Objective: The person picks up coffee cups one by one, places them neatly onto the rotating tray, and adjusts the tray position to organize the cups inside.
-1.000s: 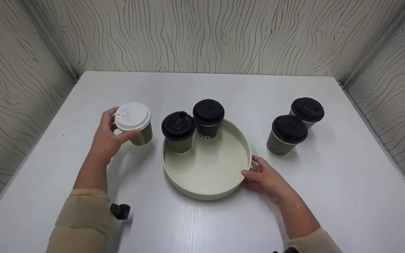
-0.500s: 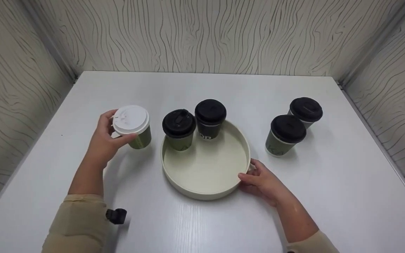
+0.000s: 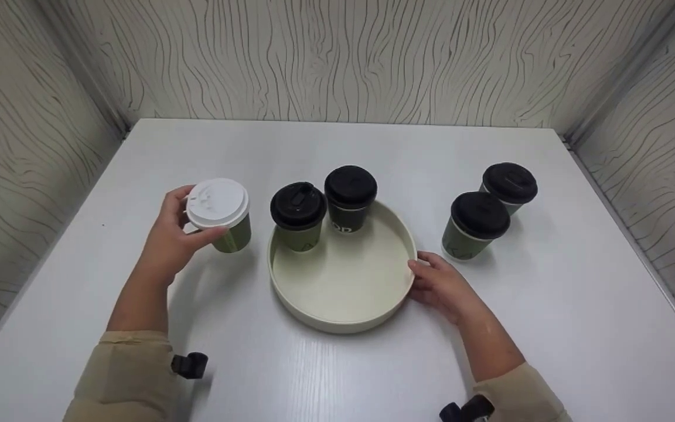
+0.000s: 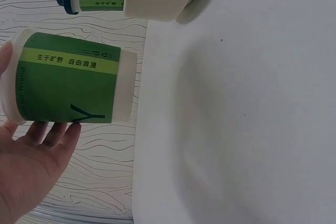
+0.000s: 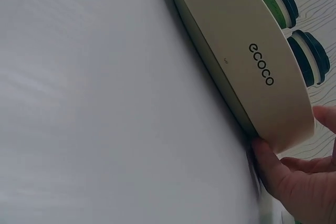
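Observation:
My left hand (image 3: 176, 234) grips a green paper coffee cup (image 3: 237, 234) with a white lid, left of a round cream tray (image 3: 343, 324). The left wrist view shows the cup's green sleeve (image 4: 68, 85), fingers along one side and thumb at the lid end; the cup hangs above the table. With thumb at the rim and fingers against the outer wall, my right hand (image 3: 443, 290) holds the tray's right side. Inside the tray, at its back left, stand a green cup (image 3: 299, 217) with a black sip lid and a dark cup (image 3: 349, 199) with a black lid.
Right of the tray, two more black-lidded cups stand close together on the white table (image 3: 314, 381): a green one (image 3: 469, 237) in front, another (image 3: 510, 184) behind. Wood-grain patterned panels (image 3: 337, 58) enclose the back and both sides.
My left hand has drawn the white-lidded cup slightly toward me. My right hand shifted toward me, then moved back farther along the tray's rim. The cups in the tray are almost unmoved.

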Available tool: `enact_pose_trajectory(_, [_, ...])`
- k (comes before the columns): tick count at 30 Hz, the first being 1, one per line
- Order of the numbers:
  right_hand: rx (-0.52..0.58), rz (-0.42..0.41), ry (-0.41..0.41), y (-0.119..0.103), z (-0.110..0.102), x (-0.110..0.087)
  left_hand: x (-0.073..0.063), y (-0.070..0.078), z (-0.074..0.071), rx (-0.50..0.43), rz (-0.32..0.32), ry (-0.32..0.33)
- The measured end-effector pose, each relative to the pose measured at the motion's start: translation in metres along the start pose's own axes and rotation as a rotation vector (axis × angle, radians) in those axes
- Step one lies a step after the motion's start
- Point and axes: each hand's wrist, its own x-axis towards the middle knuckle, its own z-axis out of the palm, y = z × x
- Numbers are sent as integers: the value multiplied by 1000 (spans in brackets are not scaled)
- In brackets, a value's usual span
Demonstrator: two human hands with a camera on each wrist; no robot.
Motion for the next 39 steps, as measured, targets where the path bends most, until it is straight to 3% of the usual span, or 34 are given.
enact_pose_trajectory(6, [-32,-13,37,-5,1,11,-6,3,-3,-11,9,-8])
enact_pose_trajectory(14, [-31,-9,55,-5,0,17,-18,11,-2,-50,96,-44])
enact_pose_trajectory(24, [-23,-33,21,-4,-2,17,-31,21,4,-81,152,-119])
enact_pose_trajectory(39, [24,-64,-20,-1,-4,18,-44,35,21,-218,229,-199])
